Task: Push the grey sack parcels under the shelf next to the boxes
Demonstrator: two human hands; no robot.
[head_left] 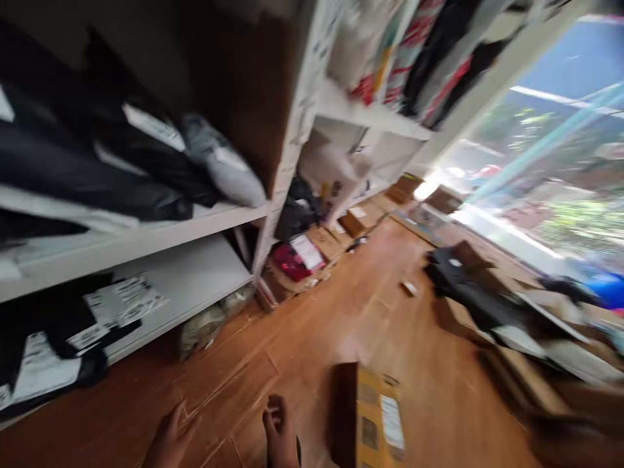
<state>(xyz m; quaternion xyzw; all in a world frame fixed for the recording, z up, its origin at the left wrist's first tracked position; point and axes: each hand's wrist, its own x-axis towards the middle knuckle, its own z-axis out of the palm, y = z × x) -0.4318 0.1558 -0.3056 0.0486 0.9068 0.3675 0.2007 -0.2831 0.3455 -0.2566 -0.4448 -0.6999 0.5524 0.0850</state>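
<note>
Left hands (168, 439): at 7 o'clock, empty, fingers loosely spread over the floor (302, 338).
Right hands (280, 432): at 6 o'clock, curled; grip unclear.
Box (373, 416): on the floor, just beside the right hand, at its 3 o'clock.
Shelf (146, 244): at 9 o'clock, holding parcels (146, 149).

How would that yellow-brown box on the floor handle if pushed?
The cardboard box looks stiff and flat-sided, so it would probably slide rather than roll on the smooth wooden floor. Standing tall and narrow, it might tip if pushed high up.

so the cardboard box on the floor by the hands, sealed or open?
Cannot tell. The cardboard box stands on the wooden floor with a white label on its side, but motion blur and the frame's edge hide its flaps.
</note>
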